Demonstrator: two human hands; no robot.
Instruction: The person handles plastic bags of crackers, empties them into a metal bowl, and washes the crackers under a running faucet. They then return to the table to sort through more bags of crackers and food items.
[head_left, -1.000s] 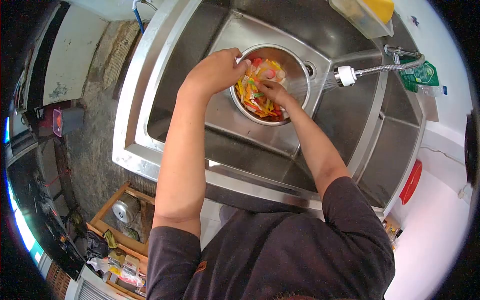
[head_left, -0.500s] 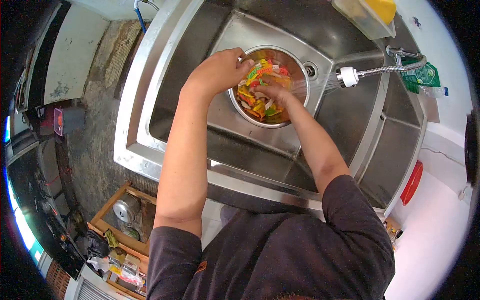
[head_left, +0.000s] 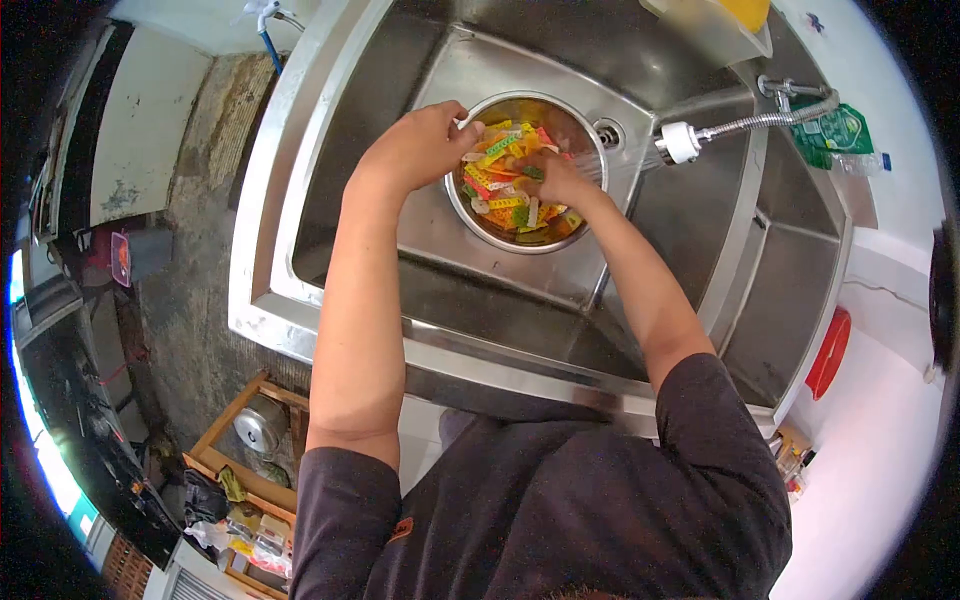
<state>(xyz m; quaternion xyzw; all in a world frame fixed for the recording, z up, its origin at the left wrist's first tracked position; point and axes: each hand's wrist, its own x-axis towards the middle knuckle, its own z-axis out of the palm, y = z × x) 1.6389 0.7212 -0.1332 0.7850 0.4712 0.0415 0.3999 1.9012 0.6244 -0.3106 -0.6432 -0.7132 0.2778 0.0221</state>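
A round steel bowl [head_left: 470, 222] sits in the sink basin, holding many colourful perforated strips that look like plastic building toy pieces [head_left: 505, 203]. My left hand [head_left: 415, 150] grips the bowl's left rim, thumb reaching over the edge and the other fingers partly hidden. Inside the bowl, my right hand [head_left: 562, 182] reaches down among the pieces, its fingers apart around a green piece and the tips partly hidden. From the right, a white spray head [head_left: 679, 143] on a flexible metal hose sends water into the bowl beside my right hand.
The steel sink [head_left: 420, 235] surrounds the bowl, its drain [head_left: 608, 132] just right of the rim. A translucent container [head_left: 715, 35] stands at the upper right. A green plastic pack [head_left: 835, 135] lies behind the tap; a red basin [head_left: 828, 353] is at the right.
My right hand has shifted within the bowl and stirred the pieces, which lie differently now. The view has shifted slightly; my left hand keeps its hold on the rim.
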